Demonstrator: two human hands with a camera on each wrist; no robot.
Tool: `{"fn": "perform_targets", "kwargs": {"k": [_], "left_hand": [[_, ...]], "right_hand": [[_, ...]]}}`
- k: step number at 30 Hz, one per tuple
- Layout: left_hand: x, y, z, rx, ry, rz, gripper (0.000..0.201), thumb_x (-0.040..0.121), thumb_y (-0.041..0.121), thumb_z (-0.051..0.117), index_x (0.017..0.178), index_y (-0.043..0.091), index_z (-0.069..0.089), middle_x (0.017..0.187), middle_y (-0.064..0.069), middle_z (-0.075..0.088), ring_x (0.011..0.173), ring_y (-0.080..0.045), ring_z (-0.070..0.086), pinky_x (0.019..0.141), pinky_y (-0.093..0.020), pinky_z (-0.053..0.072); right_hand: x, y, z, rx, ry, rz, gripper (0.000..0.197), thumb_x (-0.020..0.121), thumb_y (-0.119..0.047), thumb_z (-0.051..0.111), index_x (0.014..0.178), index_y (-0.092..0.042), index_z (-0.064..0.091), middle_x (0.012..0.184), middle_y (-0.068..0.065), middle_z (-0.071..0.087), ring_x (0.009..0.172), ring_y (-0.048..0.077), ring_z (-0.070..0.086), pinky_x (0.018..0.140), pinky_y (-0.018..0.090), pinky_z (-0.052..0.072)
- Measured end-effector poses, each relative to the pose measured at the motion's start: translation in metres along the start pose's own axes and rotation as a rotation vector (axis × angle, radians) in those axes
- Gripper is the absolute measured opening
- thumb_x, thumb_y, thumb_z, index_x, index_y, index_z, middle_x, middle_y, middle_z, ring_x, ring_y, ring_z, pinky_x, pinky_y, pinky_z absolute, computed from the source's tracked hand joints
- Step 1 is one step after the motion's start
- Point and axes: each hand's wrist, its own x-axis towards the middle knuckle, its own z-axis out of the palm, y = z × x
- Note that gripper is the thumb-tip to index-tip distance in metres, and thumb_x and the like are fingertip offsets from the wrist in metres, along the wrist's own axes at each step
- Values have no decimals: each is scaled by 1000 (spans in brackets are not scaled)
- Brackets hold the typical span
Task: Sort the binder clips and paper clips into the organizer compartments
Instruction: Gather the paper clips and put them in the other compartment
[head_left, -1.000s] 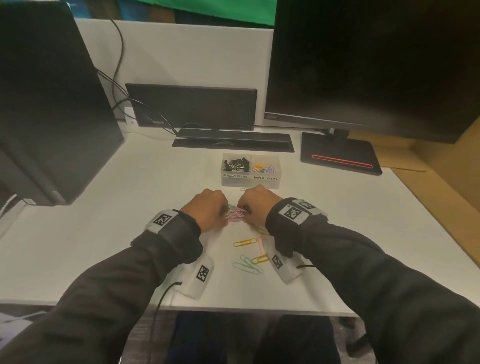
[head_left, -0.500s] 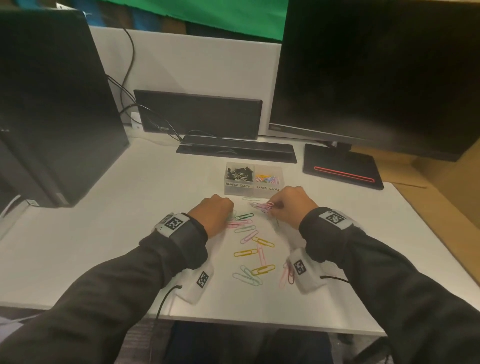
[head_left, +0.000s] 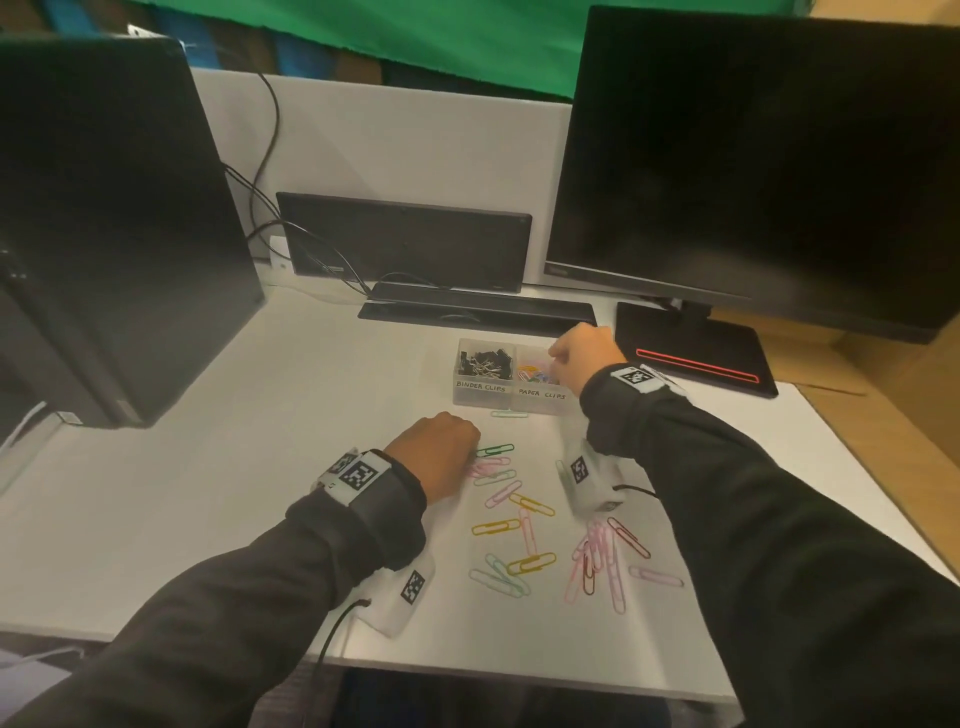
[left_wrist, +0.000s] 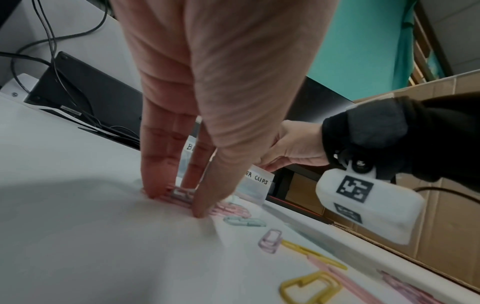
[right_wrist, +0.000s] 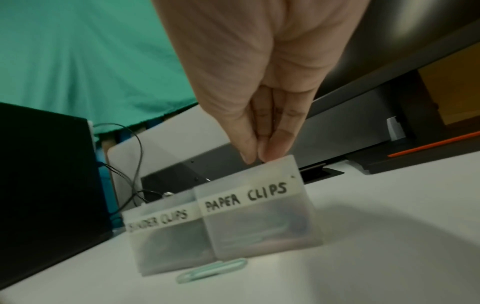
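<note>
Your right hand (head_left: 584, 358) hangs over the organizer (head_left: 511, 402), fingers and thumb bunched together and pointing down into the compartment labelled PAPER CLIPS (right_wrist: 246, 198). The wrist view shows the fingertips (right_wrist: 248, 153) pressed together at the compartment's rim; whether a clip is pinched between them cannot be told. This pose suits a drop straight into the opening, so nothing lands in the neighbouring section.

Your left hand (head_left: 439, 452) rests near the middle of the table (head_left: 208, 493), fingers straight and pressing down on a small cluster of pink paper clips (left_wrist: 182, 194). Flat wire is hard to lift off a smooth top, so pinning and gathering several clips comes before a pickup.

The organizer stands toward the far edge of the table, in front of a black keyboard (head_left: 478, 312). It is a translucent, frosted plastic box with two square compartments and hand-lettered white labels. The left section, marked BINDER CLIPS (head_left: 480, 387), holds black binder clips (head_left: 485, 361) with shiny wire handles. The right section holds coloured paper clips.

Loose paper clips (head_left: 524, 540) lie scattered between your forearms toward the near edge: thin looped wire with pink, yellow, green and dark red coating. One pale green clip (right_wrist: 211, 269) lies just in front of the organizer. No binder clips are visible on the table, so by this judgement only the paper clips remain.
</note>
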Motion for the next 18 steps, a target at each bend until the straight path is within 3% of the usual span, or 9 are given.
{"fn": "perform_targets", "kwargs": {"k": [6,10,13,18], "left_hand": [[4,6,-2,-10,-39,-4,17,89,17,52,103,9,55,110,-12,58,98,-30,58,72,-32,41],[10,17,-4,17,-15,-42,21,92,16,49,107,5,59,113,-15,59,101,-33,60,79,-35,47],[10,25,-7,27,4,-77,22,94,14,47,110,5,59,115,-16,60,103,-35,61,81,-36,48],[5,24,-9,-2,0,-118,29,92,5,46,119,6,56,122,-18,55,111,-38,57,93,-41,49]], "right_hand": [[-23,8,5,-65,51,-72,37,90,-23,61,126,-14,60,116,9,65,100,27,64,91,35,53],[-66,18,20,-268,-312,-93,62,74,-48,74,124,-16,56,119,4,60,103,25,62,88,35,52],[-82,14,40,-392,-411,-175,71,68,-60,72,120,-14,54,118,6,55,103,26,57,86,36,49],[-80,-7,55,-298,-353,-284,46,79,-39,70,113,-9,60,114,12,57,106,29,55,80,30,41]]}}
